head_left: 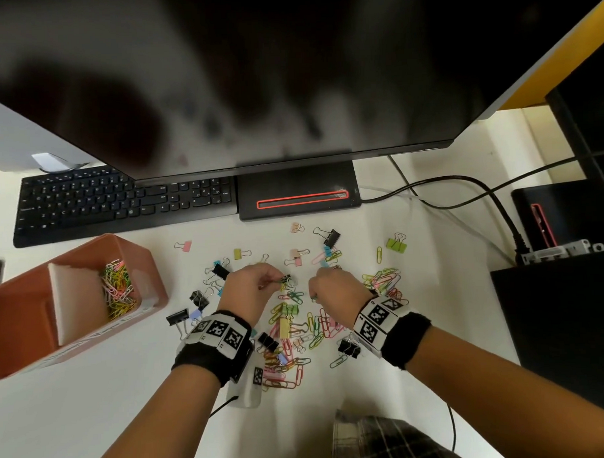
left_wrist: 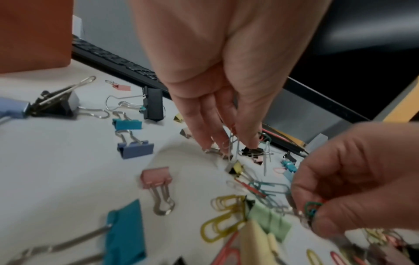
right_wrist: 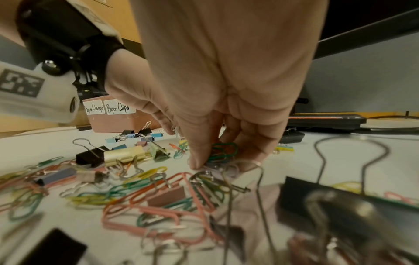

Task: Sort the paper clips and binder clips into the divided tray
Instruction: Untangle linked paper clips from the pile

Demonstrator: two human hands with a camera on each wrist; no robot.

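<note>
A heap of coloured paper clips (head_left: 290,332) and binder clips (head_left: 331,237) is strewn over the white desk (head_left: 94,407). Above its middle, my left hand (head_left: 282,281) (left_wrist: 229,145) points its fingers down and pinches the wire handles of a small yellow binder clip (left_wrist: 235,167). Just to the right, my right hand (head_left: 315,297) (right_wrist: 217,161) is curled and pinches a few green and blue paper clips (right_wrist: 223,152) (left_wrist: 311,210) low over the pile. The orange divided tray (head_left: 147,265) stands at the left. Its right compartment holds paper clips (head_left: 119,290).
A black keyboard (head_left: 121,201) and the monitor base (head_left: 297,194) lie behind the pile, under a big monitor (head_left: 254,76). Cables (head_left: 463,189) run at the right toward black boxes (head_left: 553,305). The tray front bears labels (right_wrist: 108,107) reading Paper Clamps and Paper Clips.
</note>
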